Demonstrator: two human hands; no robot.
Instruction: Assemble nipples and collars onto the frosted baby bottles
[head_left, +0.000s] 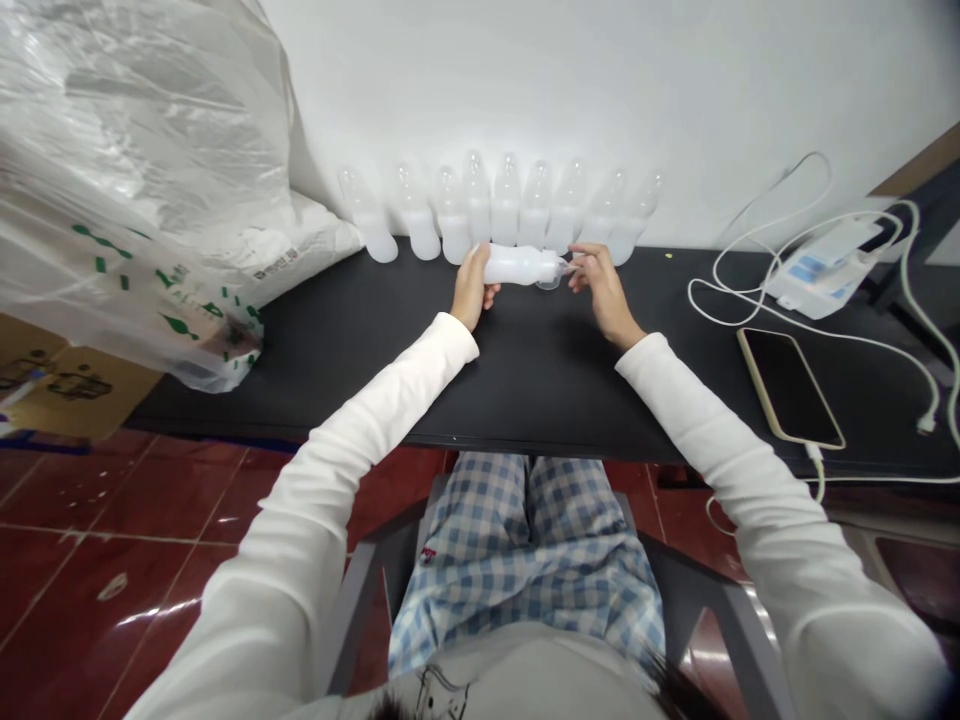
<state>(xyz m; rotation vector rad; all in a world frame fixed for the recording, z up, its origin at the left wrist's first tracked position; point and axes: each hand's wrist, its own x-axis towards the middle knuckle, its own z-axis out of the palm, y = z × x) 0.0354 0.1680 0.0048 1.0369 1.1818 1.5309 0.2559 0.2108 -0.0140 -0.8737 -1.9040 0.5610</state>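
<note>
My left hand (473, 284) is wrapped round the base end of a white plastic squeeze bottle (517, 265), which lies sideways above the black table. Its clear pointed tip (564, 266) faces right. At that tip, my right hand (601, 290) has its fingers bent and pinched together. Under the neck a clear, rounded cap-like piece (550, 282) shows; whether it is joined to the bottle I cannot tell. Just behind both hands, along the wall, stands a row of similar white bottles (424, 232) with clear domed caps.
The black table (360, 350) runs along a white wall. Large plastic bags (172, 270) and a cardboard box (90, 385) crowd the left. On the right are a phone (791, 388) on a cable, a white power strip (825, 268) and looped white cables (739, 320).
</note>
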